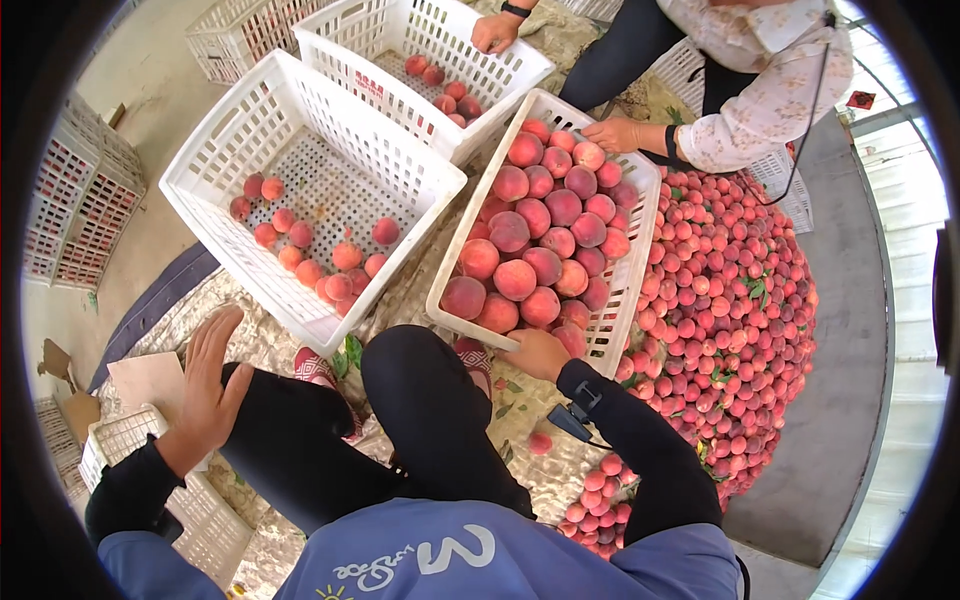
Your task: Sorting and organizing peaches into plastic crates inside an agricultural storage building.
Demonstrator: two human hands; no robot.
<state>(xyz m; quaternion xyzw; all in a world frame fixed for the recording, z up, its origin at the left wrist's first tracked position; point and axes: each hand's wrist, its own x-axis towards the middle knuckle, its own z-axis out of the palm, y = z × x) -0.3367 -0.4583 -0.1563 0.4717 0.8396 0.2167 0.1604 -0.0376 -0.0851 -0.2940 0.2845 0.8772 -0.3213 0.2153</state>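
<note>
A shallow white plastic crate (470, 325) full of red peaches (515, 280) sits tilted in front of me, to the right of centre. My right hand (538, 355) grips its near rim, the fingers partly hidden by the rim. Held up over my left thigh, my left hand (208, 390) is open and empty, fingers stretched out. Left of the shallow crate stands a deep white crate (215, 190) with several peaches scattered on its floor. Opposite me, a co-worker's hand (612, 133) touches the shallow crate's far right side.
Behind, another deep crate (345, 55) holds several peaches, with the co-worker's other hand (495, 33) on its rim. A large heap of peaches (730, 330) spreads at the right. Stacked crates (85, 200) stand far left. Cardboard (147, 382) lies by my left hand.
</note>
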